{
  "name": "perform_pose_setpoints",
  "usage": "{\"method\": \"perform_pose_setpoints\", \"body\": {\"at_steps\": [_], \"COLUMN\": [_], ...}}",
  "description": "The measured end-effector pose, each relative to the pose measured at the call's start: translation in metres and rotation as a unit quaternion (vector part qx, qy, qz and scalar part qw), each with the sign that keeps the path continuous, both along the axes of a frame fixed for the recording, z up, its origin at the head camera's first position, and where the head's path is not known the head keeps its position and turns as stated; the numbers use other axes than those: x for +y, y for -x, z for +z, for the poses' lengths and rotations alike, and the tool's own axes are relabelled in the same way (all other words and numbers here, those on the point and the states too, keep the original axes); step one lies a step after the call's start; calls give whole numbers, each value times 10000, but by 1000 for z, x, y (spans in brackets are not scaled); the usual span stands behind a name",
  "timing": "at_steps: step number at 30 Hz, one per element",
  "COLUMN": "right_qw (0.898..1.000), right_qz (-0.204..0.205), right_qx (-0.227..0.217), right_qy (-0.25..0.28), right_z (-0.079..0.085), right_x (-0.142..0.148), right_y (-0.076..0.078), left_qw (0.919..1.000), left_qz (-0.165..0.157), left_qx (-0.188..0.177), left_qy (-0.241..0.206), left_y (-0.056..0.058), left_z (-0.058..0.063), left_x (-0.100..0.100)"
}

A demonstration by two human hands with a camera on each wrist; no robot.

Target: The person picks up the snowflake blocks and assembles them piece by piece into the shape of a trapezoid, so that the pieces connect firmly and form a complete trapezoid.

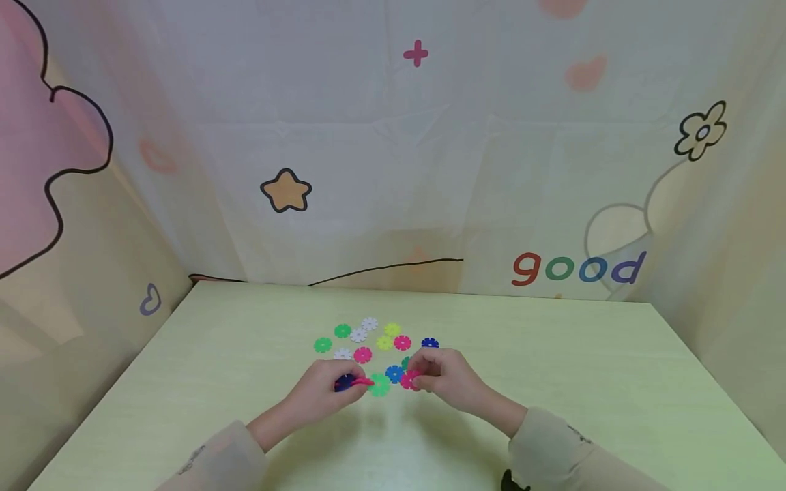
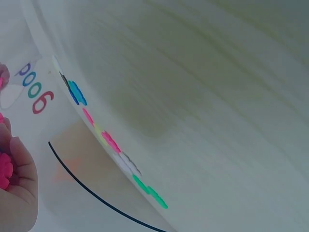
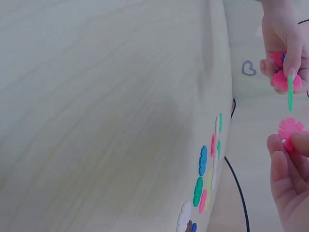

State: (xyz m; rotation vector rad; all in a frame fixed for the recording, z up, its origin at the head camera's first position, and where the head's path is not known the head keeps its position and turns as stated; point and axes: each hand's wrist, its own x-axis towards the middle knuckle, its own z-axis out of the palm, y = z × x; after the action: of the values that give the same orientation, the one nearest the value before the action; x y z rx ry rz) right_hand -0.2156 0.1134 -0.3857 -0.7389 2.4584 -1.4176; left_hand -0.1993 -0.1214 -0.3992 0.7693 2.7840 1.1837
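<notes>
In the head view, my left hand (image 1: 322,390) holds a small cluster of joined notched plastic discs, low over the front of the table. The cluster has a dark blue disc (image 1: 344,382), a pink disc (image 3: 287,80) and a light green disc (image 1: 379,385) that sticks out toward the right. Facing it, my right hand (image 1: 453,383) pinches a single pink disc (image 3: 291,127) between thumb and fingers. A narrow gap parts this disc from the green one in the right wrist view. Part of the cluster is hidden by the left fingers.
Loose discs lie flat on the table (image 1: 184,382) beyond the hands: green (image 1: 342,331), white (image 1: 369,324), yellow (image 1: 392,329), pink (image 1: 363,354) and blue (image 1: 394,374). A dark blue disc (image 1: 430,342) sits behind the right hand. A printed cloth (image 1: 381,150) surrounds the table's back and sides.
</notes>
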Motion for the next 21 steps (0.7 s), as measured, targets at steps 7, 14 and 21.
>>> {"method": "perform_pose_setpoints", "body": {"at_steps": [7, 14, 21], "right_qw": [9996, 9990, 9941], "right_qz": [-15, 89, 83], "right_qx": [83, 360, 1073], "right_qy": [260, 239, 117], "right_z": [2, 3, 1], "right_x": [-1, 0, -2], "right_y": [-5, -8, -16], "left_qw": [9996, 9990, 9981], "left_qz": [-61, 10, -35], "left_qx": [10, -146, -269], "left_qy": [-278, -434, -556], "left_y": [-2, -2, -6], "left_z": [2, 2, 4], "left_x": [8, 11, 15]}}
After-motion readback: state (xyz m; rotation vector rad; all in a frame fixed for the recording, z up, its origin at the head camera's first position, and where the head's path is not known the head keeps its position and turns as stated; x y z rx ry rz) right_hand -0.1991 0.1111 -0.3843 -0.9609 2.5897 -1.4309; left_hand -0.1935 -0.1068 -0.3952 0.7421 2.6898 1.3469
